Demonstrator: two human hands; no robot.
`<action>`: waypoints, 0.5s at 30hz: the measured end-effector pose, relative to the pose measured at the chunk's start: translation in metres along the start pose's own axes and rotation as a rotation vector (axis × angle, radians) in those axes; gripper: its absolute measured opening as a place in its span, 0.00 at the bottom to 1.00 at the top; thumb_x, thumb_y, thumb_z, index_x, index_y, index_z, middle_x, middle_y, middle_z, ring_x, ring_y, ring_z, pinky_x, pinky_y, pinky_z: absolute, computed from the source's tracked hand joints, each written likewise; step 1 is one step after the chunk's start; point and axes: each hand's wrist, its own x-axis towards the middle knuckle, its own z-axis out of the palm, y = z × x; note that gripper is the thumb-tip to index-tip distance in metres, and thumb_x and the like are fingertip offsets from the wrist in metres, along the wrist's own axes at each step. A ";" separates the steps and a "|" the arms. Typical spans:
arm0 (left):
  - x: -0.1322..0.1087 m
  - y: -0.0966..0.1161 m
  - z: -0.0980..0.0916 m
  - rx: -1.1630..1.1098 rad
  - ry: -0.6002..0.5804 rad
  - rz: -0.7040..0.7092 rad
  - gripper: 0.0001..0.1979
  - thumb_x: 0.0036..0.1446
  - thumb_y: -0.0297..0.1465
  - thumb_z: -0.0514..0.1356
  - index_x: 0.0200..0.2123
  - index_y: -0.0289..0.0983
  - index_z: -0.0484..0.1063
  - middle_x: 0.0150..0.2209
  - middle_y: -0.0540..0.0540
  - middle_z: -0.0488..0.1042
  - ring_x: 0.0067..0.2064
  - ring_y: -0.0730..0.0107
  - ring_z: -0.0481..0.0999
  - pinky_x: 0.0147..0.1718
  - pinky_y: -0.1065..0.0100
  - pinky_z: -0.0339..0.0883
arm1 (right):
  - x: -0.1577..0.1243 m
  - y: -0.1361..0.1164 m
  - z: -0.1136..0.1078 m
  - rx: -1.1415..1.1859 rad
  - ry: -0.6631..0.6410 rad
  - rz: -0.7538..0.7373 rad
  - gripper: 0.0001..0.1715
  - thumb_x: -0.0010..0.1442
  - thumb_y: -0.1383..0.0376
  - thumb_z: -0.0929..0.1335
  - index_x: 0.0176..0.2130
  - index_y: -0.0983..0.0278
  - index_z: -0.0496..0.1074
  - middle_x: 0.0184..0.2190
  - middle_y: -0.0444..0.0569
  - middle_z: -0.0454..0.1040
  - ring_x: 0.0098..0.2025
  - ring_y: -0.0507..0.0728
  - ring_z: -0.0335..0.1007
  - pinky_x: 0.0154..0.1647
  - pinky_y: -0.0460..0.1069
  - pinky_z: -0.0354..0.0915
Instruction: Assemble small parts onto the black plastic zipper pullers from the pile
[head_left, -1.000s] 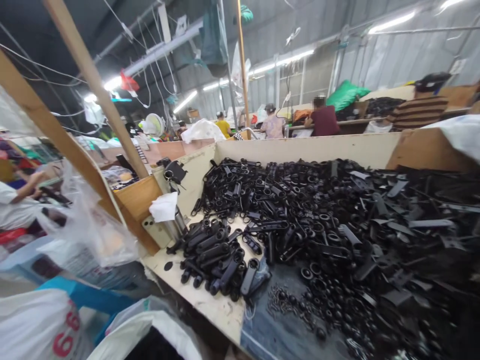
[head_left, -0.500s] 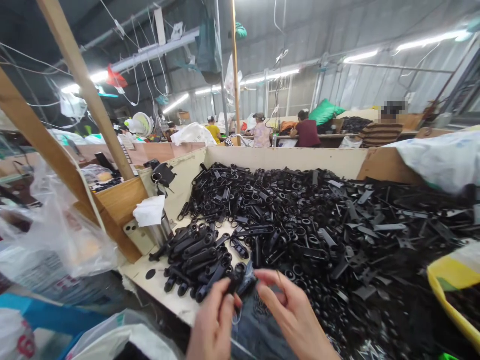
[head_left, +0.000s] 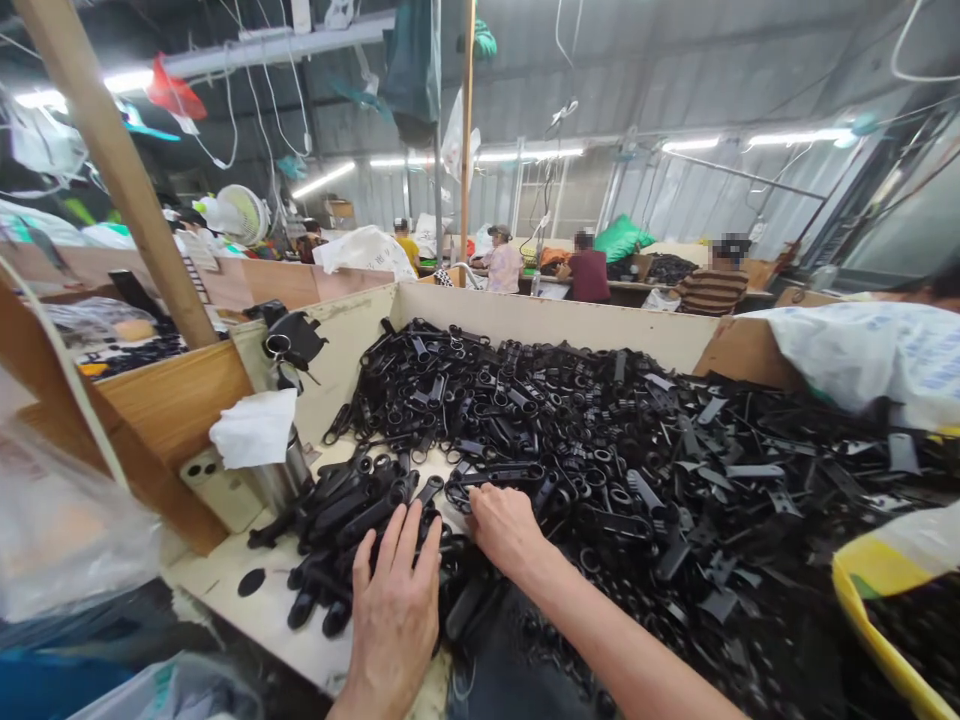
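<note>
My left hand [head_left: 397, 600] lies palm down, fingers stretched and spread, over a stack of long black plastic parts with round ends [head_left: 352, 515]. It grips nothing that I can see. My right hand [head_left: 506, 525] reaches forward past it, fingers curled together at the near edge of the large heap. At its fingertips is a black plastic part with a ring end [head_left: 457, 492], partly hidden by the fingers. The heap of loose black parts [head_left: 555, 400] spreads behind and to the right, many with rings, others flat strips.
A cream-coloured low wall [head_left: 555, 312] bounds the heap. To the left are a metal cup [head_left: 289, 475] under white tissue [head_left: 255, 428], a phone [head_left: 217, 490] and a wooden post [head_left: 120, 180]. A yellow-rimmed bag [head_left: 862, 610] is at right. Several people sit farther back.
The view has turned a little to the right. My left hand has let go of a black part and spread over the stack. My right hand has moved forward to the heap and closed.
</note>
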 end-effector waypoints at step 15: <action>-0.030 0.057 -0.051 -1.026 -0.175 -0.283 0.19 0.70 0.45 0.54 0.56 0.47 0.75 0.53 0.45 0.82 0.55 0.59 0.78 0.52 0.61 0.70 | -0.201 0.037 0.054 1.569 0.009 0.435 0.41 0.52 0.31 0.71 0.38 0.65 0.80 0.20 0.47 0.76 0.14 0.46 0.46 0.18 0.43 0.45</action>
